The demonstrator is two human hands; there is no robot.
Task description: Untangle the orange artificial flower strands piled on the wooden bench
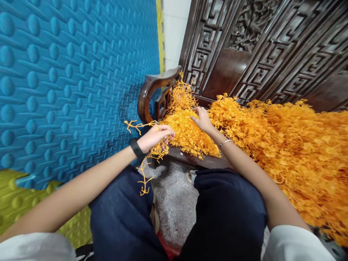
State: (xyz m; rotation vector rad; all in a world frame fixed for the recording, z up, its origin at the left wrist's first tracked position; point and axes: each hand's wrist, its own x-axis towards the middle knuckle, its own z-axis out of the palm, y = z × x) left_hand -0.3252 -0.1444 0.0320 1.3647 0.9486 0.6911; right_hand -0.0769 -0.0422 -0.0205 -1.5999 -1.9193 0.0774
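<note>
A big heap of orange plastic sprigs covers the seat of a dark carved wooden bench in front of me. My left hand, with a black band on the wrist, is closed on a bunch of orange sprigs that dangle off the bench edge toward my knees. My right hand, a thin bracelet on its wrist, lies on the heap with fingers curled into the sprigs near the armrest.
A blue studded foam mat stands as a wall on the left, with a yellow-green mat below it. The carved bench back rises behind the heap. My dark-trousered knees frame speckled grey floor.
</note>
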